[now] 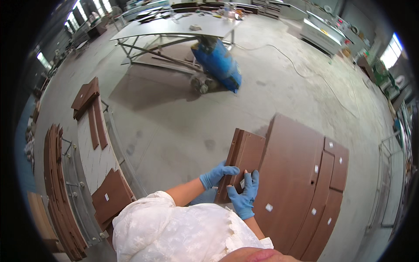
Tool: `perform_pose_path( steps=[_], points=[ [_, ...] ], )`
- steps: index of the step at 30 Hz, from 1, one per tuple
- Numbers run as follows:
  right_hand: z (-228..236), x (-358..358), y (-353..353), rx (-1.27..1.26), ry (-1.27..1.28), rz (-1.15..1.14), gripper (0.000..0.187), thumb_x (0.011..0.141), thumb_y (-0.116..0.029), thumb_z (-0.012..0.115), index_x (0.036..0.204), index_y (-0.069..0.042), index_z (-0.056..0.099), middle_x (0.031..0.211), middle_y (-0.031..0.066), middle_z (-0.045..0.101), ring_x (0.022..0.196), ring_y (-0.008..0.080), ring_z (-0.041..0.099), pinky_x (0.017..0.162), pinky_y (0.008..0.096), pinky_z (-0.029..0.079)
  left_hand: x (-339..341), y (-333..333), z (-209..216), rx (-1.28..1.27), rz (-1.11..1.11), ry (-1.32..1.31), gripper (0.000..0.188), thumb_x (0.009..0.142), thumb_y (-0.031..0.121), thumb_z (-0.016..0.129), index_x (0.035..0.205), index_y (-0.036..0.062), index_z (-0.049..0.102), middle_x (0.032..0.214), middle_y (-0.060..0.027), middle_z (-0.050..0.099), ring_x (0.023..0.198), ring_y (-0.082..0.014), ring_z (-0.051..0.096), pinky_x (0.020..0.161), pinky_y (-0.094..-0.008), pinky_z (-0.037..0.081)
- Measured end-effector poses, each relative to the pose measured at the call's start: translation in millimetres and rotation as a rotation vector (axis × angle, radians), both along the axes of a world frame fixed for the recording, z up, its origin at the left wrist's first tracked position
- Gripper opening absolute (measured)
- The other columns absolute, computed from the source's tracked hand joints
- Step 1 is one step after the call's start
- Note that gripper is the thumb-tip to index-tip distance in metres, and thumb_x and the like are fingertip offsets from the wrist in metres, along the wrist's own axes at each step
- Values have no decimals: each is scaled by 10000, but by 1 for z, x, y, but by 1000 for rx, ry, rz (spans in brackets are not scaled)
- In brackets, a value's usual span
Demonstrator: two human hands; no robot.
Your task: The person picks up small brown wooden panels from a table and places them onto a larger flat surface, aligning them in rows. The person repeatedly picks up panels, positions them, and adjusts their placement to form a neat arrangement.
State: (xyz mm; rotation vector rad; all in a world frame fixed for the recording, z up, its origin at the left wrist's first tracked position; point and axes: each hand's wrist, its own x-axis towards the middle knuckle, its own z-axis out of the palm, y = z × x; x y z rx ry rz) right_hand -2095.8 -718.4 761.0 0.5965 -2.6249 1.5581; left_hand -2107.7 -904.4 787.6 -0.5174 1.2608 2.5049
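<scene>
A small bundle of narrow brown boards [248,150] stands tilted in front of me, a white label on its face. My left hand [218,174], in a blue glove with bare fingertips, closes round the bundle's left edge. Lower down, my right hand [245,196], gloved the same way, grips the bundle near the label, its thumb and fingers on the boards. Just to the right lies a large stack of brown panels [283,174], its top pieces bearing several white labels. Whether the bundle touches that stack, I cannot tell.
To my left stands a long white-topped rack [89,157] with brown boards on it, beside a roller conveyor [78,205] and more stacked boards [59,187]. Ahead are a metal-legged table [174,28] and a blue sack [218,63]. A cable [301,72] crosses the floor.
</scene>
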Motion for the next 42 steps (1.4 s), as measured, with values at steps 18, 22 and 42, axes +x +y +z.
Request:
perform_pose_path(
  steps=[18, 22, 42],
  points=[
    [28, -431, -392, -295, -935, 594, 516, 999, -272, 744, 1391, 31, 599, 1275, 92, 705, 1101, 151, 657, 988, 326, 525, -250, -409, -28, 273, 639, 108, 257, 928, 229, 716, 1145, 94, 685, 1097, -68, 723, 1030, -223, 721, 917, -404, 607],
    [37, -484, -515, -241, -891, 741, 482, 977, -267, 777, 1348, 13, 649, 1241, 74, 731, 1078, 139, 671, 968, 311, 539, -280, -476, 25, -191, 979, 91, 556, 916, 355, 820, 1314, 37, 597, 1161, -83, 683, 1034, -194, 698, 897, -360, 595],
    [17, -661, -1187, -126, -949, 911, 728, 924, -280, 842, 1501, 41, 536, 1313, 103, 701, 1142, 157, 668, 1020, 319, 536, -439, -1098, 15, -301, 1174, -22, 515, 929, 269, 809, 1337, 7, 635, 1214, -79, 711, 1047, -203, 708, 921, -347, 585]
  ],
)
